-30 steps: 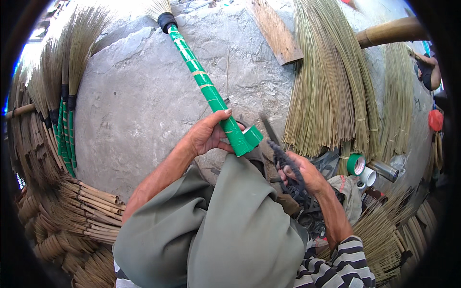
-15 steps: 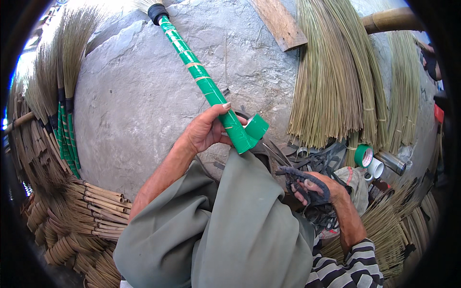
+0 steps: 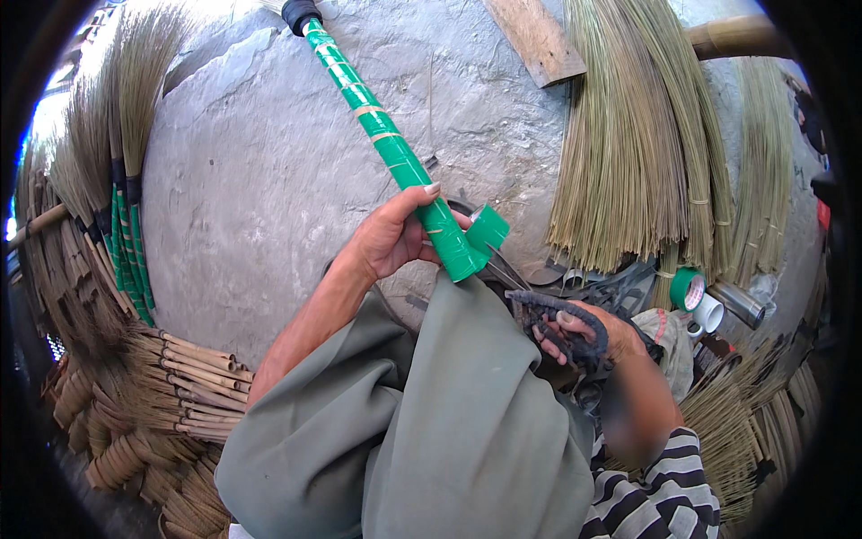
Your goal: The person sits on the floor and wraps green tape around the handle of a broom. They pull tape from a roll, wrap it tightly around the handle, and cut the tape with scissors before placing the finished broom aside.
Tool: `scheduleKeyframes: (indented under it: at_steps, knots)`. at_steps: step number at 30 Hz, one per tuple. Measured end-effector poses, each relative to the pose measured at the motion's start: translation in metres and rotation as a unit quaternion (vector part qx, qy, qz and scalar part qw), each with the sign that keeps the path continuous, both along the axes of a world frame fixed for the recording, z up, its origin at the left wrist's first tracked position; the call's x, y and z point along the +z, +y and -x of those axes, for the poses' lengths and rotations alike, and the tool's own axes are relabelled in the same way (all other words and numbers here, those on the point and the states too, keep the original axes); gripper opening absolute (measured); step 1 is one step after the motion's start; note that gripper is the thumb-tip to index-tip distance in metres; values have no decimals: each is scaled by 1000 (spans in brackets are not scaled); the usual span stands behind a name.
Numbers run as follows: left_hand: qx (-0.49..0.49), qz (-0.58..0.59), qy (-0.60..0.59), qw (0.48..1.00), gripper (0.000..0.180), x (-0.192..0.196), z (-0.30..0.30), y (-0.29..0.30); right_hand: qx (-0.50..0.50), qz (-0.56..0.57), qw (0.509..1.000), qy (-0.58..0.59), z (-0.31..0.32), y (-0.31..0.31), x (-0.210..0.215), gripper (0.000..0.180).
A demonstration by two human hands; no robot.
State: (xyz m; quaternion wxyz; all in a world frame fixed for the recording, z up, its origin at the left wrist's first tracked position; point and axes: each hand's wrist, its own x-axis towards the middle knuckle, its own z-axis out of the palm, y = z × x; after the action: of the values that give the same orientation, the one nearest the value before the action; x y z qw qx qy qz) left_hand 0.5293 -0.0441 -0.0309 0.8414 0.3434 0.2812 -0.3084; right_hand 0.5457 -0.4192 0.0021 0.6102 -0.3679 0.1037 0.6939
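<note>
My left hand point(image 3: 391, 235) grips the near end of a broom handle point(image 3: 386, 144) wrapped in green tape, which slants up and left to a black collar at the top of the view. A loose flap of green tape point(image 3: 488, 227) sticks out at the handle's end. My right hand point(image 3: 584, 332) is closed through the dark wrapped loops of a pair of scissors point(image 3: 561, 319), whose blades point up-left toward the tape flap, just below it. My knee in grey-green cloth point(image 3: 449, 413) fills the lower middle.
Bundles of pale broom grass point(image 3: 628, 135) lie on the concrete floor at upper right, beside a wooden plank point(image 3: 536, 40). A green tape roll point(image 3: 687, 289) and a white roll sit at right. Finished brooms point(image 3: 117, 180) and stacked stick bundles point(image 3: 171, 377) line the left.
My right hand with the scissors dropped toward my lap, then came back up toward the handle's end. My left hand has kept its hold on the green handle.
</note>
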Motion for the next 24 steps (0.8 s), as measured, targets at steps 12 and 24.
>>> scheduleKeyframes:
  at_steps: [12, 24]
  knots:
    - [8, -19, 19, 1000, 43, -2, 3, 2, 80, 49, 993, -71, 13, -25, -3, 68]
    - [28, -5, 12, 1000, 42, -3, 4, 0, 278, 318, 652, -630, 37, -68, 19, 42]
